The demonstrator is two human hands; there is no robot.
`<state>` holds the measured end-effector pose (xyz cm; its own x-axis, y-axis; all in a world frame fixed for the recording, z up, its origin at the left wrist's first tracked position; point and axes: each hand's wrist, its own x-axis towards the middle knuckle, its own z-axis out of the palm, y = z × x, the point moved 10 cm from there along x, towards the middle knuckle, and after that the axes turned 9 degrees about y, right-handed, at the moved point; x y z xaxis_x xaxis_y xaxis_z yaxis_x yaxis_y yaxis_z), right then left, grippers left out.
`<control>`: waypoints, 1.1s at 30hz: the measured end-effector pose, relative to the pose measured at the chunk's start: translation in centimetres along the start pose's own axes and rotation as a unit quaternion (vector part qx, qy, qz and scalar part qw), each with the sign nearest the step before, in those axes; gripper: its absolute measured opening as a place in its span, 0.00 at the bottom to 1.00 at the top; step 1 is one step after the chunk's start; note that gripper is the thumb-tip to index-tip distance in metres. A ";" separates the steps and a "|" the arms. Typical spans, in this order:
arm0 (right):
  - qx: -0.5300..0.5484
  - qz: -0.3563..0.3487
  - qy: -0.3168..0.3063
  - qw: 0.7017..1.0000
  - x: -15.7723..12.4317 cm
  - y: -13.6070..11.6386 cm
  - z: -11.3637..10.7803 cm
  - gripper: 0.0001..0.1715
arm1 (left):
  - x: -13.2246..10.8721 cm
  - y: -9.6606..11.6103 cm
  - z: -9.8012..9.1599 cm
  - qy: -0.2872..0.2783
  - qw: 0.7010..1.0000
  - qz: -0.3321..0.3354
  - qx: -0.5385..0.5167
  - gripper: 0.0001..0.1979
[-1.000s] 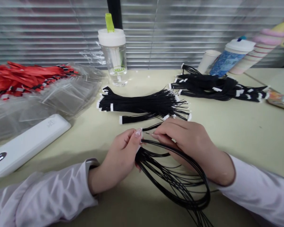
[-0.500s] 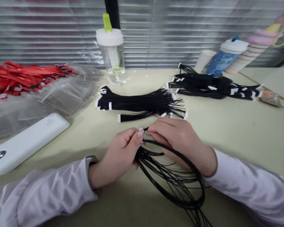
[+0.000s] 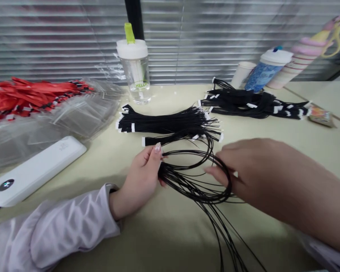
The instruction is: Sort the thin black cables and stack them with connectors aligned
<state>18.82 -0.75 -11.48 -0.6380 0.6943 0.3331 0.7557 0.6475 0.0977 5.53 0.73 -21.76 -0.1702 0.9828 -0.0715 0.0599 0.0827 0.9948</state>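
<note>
My left hand [image 3: 144, 175] is closed, thumb pressed against the fingers, on the white connector end of a black wire harness [image 3: 192, 189]. From its grip the wires curve right in wide loops, and several loose ends hang down toward the near edge of the view. My right hand [image 3: 243, 170], slightly blurred, is beside the right side of the loops. Its thumb points left and stands apart from the fingers, with the loop crossing close to it. Some fingertips are hidden. Just beyond lies a bundle of similar black wires [image 3: 161, 122] with white connectors.
A clear bottle [image 3: 137, 71] stands behind the bundle. Left are red cables [image 3: 36, 94], clear plastic bags [image 3: 82, 117] and a white power bank [image 3: 39, 170]. More black cables [image 3: 249, 104], a small packet [image 3: 320, 116], a white cup [image 3: 242, 74], a blue tumbler [image 3: 268, 70] and a pink-striped object [image 3: 303, 60] are right.
My right hand has moved away from the connector end and my left thumb, out to the right side of the loops. A second loop now stands out above. My left hand keeps its grip.
</note>
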 end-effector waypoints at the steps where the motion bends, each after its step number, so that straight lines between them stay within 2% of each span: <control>1: 0.039 -0.001 -0.059 0.997 -0.4 -0.2 1.2 0.17 | -0.1 0.2 0.0 -0.001 1.000 0.005 0.008 0.17; 3: 0.137 -0.019 -0.143 0.980 -0.9 -1.4 3.2 0.15 | -0.3 0.8 0.0 0.000 0.999 0.019 0.029 0.17; 5: 0.232 -0.036 -0.167 0.958 -0.6 -2.7 4.2 0.14 | -0.5 1.5 0.1 0.002 0.997 0.043 0.057 0.16; 7: 0.306 -0.033 -0.142 0.941 0.3 -3.5 4.3 0.13 | -0.7 2.3 0.0 0.008 0.994 0.075 0.080 0.16; 10: 0.351 -0.002 -0.059 0.934 1.6 -3.7 3.7 0.14 | -1.0 2.7 -0.1 0.013 0.991 0.105 0.084 0.15; 12: 0.341 0.008 -0.009 0.940 2.1 -3.7 3.2 0.14 | -1.1 2.8 0.0 0.003 0.990 0.114 0.078 0.14; 14: 0.323 0.012 0.007 0.946 2.2 -3.8 3.0 0.14 | -1.2 2.9 0.1 -0.004 0.988 0.127 0.085 0.14; 19: 0.301 -0.028 -0.007 0.953 2.1 -4.2 3.3 0.13 | -1.3 3.5 0.2 -0.003 0.978 0.164 0.125 0.13; 28: 0.256 -0.063 -0.075 0.962 1.7 -5.0 4.8 0.12 | -1.4 3.0 0.6 -0.025 0.973 0.178 0.141 0.13; 31: 0.226 -0.064 -0.041 0.971 1.7 -4.6 3.9 0.10 | -1.2 2.9 0.7 -0.027 0.978 0.156 0.136 0.14; 33: 0.193 -0.055 -0.043 0.979 1.5 -3.9 3.5 0.09 | -1.0 2.5 0.5 -0.022 0.984 0.121 0.128 0.14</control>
<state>14.41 -1.10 -14.61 -0.7352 0.6263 0.2591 0.5798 0.7792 -0.2381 6.38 0.03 -19.24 -0.0776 0.9846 0.1567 0.3399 -0.1217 0.9326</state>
